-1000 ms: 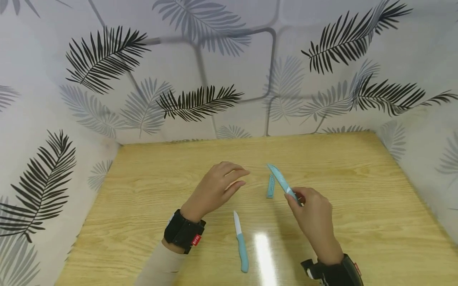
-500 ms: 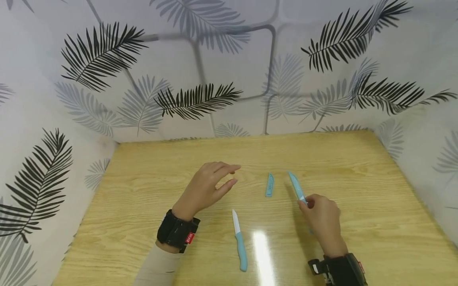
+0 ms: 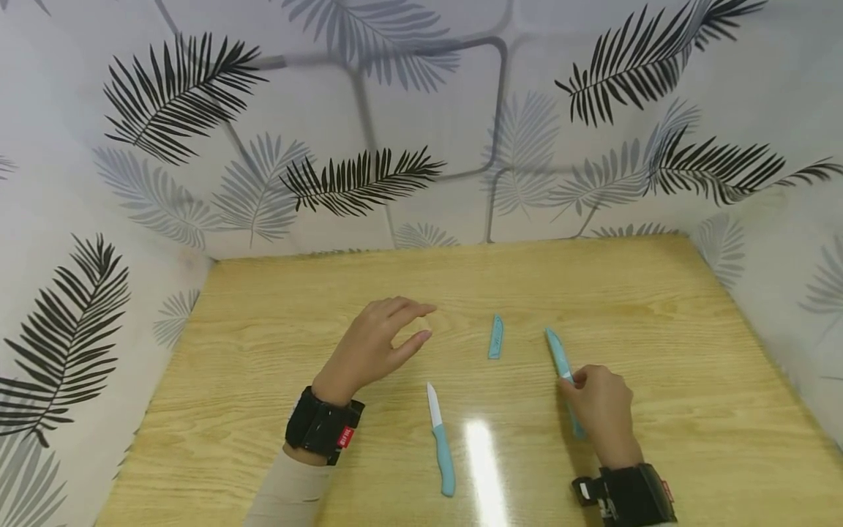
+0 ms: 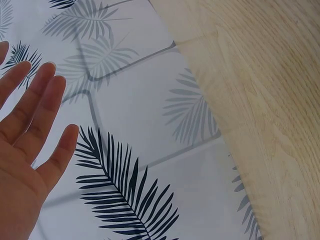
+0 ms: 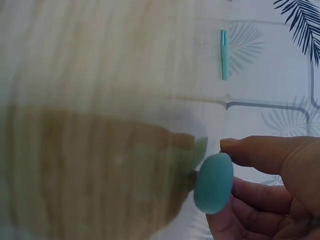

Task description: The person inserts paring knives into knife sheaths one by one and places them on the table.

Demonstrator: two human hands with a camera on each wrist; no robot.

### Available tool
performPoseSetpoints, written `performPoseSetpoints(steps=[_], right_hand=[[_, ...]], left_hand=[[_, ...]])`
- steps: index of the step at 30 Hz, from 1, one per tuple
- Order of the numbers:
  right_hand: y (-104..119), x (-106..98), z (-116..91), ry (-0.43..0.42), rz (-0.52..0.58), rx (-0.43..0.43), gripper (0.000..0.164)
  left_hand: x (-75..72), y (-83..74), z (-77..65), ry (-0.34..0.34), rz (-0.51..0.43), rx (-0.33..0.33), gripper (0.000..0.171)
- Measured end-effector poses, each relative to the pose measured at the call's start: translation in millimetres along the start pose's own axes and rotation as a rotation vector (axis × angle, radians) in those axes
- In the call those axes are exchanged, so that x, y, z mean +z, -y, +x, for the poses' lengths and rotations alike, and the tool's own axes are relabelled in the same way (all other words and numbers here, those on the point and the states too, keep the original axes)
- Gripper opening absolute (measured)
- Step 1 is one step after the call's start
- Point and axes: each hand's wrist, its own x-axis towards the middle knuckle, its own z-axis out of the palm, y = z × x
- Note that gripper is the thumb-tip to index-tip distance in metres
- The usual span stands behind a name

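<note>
My right hand (image 3: 601, 410) pinches a small knife (image 3: 560, 355) between thumb and fingers at the right of the table. A light-blue sheath covers its blade, which points away from me. Close up in the right wrist view, the rounded butt of its blue handle (image 5: 215, 184) faces the camera. My left hand (image 3: 369, 344) hovers left of centre, fingers spread and holding nothing; the left wrist view shows its palm (image 4: 20, 175). Below it and to the right lies a second paring knife (image 3: 443, 454), white blade bare, blue handle toward me. A loose blue blade sheath (image 3: 496, 337) lies between the hands.
The wooden tabletop (image 3: 276, 307) meets a wall covering with leaf prints (image 3: 421, 110) at the back and on both sides. A bright light reflection (image 3: 484, 468) shows on the wood right of the bare knife. Black camera straps (image 3: 323, 428) circle both wrists.
My right hand has carried the sheathed knife right and down toward the tabletop, away from the loose sheath. My left hand has drifted slightly left. The bare knife stays put.
</note>
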Motion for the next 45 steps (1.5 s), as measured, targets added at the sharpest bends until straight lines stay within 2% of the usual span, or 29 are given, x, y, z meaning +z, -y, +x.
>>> performPoseSetpoints(steps=[4,16,24,36,45], right_hand=[[-2.6,-1.3,-0.3,0.007,-0.015,-0.001,0.027],[-3.9,-5.7,-3.2,0.055,-0.034,0.095,0.025],[-1.6,-7.4,-3.8,0.058,-0.051,0.091,0.024],[-1.0,-5.2,-7.1,0.065,-0.053,0.100,0.025],[-1.6,-5.8,-8.3,0.062,-0.066,0.052,0.030]], left_hand=[[-0.7,0.7,-0.9,0.002,0.005,-0.007,0.034],[-0.2,0.4,-3.0,-0.004,0.016,0.000,0.036],[-1.1,0.6,-3.0,0.008,0.031,-0.013,0.035],[-1.7,0.1,-4.4,0.002,0.029,0.005,0.031],[-2.1,-1.8,-7.3,0.012,0.020,-0.008,0.031]])
